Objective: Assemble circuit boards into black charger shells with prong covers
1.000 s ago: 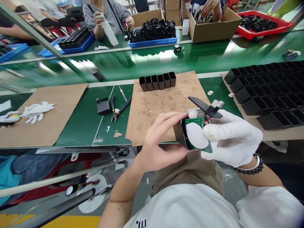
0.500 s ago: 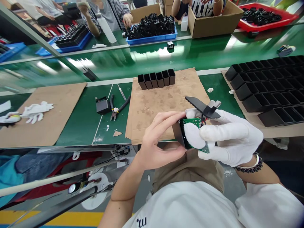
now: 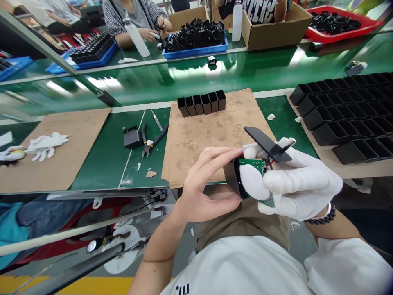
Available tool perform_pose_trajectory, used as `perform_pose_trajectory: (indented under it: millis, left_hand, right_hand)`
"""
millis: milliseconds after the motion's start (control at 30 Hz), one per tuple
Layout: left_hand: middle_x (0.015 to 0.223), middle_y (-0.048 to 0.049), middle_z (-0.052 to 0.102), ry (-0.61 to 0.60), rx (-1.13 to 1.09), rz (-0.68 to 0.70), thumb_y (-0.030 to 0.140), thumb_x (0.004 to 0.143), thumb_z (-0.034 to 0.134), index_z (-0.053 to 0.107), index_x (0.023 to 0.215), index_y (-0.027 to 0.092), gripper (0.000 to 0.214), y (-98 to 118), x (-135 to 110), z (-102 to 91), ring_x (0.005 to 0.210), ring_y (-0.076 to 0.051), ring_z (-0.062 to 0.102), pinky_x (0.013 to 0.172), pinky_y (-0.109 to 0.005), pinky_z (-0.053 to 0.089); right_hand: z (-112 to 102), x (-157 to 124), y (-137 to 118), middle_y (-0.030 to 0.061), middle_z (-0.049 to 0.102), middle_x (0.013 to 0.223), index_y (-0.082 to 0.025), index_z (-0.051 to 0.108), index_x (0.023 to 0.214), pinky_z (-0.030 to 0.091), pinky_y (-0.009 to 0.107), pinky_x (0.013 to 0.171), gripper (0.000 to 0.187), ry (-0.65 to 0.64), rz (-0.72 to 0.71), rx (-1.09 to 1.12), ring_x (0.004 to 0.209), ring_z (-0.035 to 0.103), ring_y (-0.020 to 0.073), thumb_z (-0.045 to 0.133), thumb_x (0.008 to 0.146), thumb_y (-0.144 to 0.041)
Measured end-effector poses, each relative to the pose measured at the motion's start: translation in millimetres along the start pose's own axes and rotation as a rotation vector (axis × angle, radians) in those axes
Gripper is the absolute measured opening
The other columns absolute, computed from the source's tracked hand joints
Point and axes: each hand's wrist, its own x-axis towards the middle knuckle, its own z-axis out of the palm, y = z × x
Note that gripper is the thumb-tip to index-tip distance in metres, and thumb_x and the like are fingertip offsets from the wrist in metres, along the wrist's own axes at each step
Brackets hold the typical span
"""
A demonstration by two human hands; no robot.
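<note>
My bare left hand (image 3: pixel 208 186) grips a black plastic case (image 3: pixel 232 178) between thumb and fingers, its open end facing right. In my white-gloved right hand (image 3: pixel 301 180) is a green circuit board (image 3: pixel 253 164), partly inside the case's mouth. A round white pad (image 3: pixel 254 181) covers part of the board. A black cover plate (image 3: pixel 265 141) with metal prongs sticks up above the right hand, joined to the board by thin wires. Several black cases (image 3: pixel 202 103) stand in a row on the cardboard sheet (image 3: pixel 211 127) beyond my hands.
Pliers (image 3: pixel 147 143), tweezers (image 3: pixel 156 120) and a black adapter (image 3: pixel 132 138) lie left of the cardboard. Rows of black cases (image 3: pixel 334 127) fill the right side. White gloves (image 3: pixel 46 145) rest far left. Across the green conveyor (image 3: pixel 172 80), co-workers sit near a blue tray (image 3: pixel 196 51).
The board and cover plate have shifted slightly right and down with my right hand. The case has tilted a little. Across the bench, a co-worker's hands have come together.
</note>
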Motion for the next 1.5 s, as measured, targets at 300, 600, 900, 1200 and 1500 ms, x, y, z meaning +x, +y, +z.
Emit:
perform_pose_trajectory:
  millis: [300, 600, 900, 1200, 1500]
  left_hand:
    - [0.129, -0.0129, 0.067, 0.013, -0.015, -0.042, 0.009, 0.070, 0.082, 0.062, 0.141, 0.019, 0.074, -4, -4, 0.0, 0.117, -0.026, 0.064, 0.101, -0.035, 0.056]
    - [0.126, -0.0136, 0.070, 0.032, 0.017, -0.030, 0.017, 0.075, 0.080, 0.062, 0.139, 0.021, 0.067, -8, -4, 1.7, 0.113, -0.028, 0.067, 0.095, -0.039, 0.059]
    - [0.126, -0.0128, 0.070, 0.027, 0.022, -0.024, 0.014, 0.072, 0.081, 0.062, 0.140, 0.022, 0.071, -7, -4, -1.0, 0.112, -0.028, 0.066, 0.095, -0.040, 0.059]
    - [0.126, -0.0137, 0.069, 0.038, 0.029, 0.001, 0.011, 0.073, 0.079, 0.062, 0.140, 0.020, 0.070, -7, -5, -0.5, 0.114, -0.028, 0.066, 0.097, -0.039, 0.058]
    - [0.126, -0.0134, 0.069, 0.054, 0.051, 0.007, 0.019, 0.076, 0.080, 0.061, 0.142, 0.023, 0.068, -13, -9, -0.4, 0.114, -0.030, 0.066, 0.093, -0.041, 0.059]
  right_hand:
    - [7, 4, 7, -0.0018, 0.068, 0.067, -0.021, 0.071, 0.134, 0.061, 0.049, 0.099, 0.058, 0.021, -0.114, 0.019, 0.075, 0.070, 0.0206, 0.083, 0.079, -0.007]
    - [10, 5, 10, -0.0031, 0.066, 0.067, -0.019, 0.070, 0.136, 0.062, 0.044, 0.096, 0.065, 0.029, -0.147, -0.004, 0.063, 0.066, 0.0189, 0.080, 0.075, 0.001]
    - [9, 4, 8, -0.0016, 0.066, 0.067, -0.021, 0.071, 0.135, 0.063, 0.049, 0.095, 0.057, 0.000, -0.117, 0.007, 0.063, 0.067, 0.0194, 0.081, 0.080, -0.006]
    - [10, 5, 11, -0.0004, 0.068, 0.069, -0.016, 0.070, 0.135, 0.064, 0.045, 0.093, 0.061, 0.004, -0.154, 0.008, 0.065, 0.067, 0.0190, 0.081, 0.077, -0.002]
    - [11, 5, 4, -0.0014, 0.069, 0.072, -0.022, 0.069, 0.136, 0.064, 0.040, 0.091, 0.057, -0.050, -0.065, -0.049, 0.072, 0.070, 0.0181, 0.078, 0.082, -0.004]
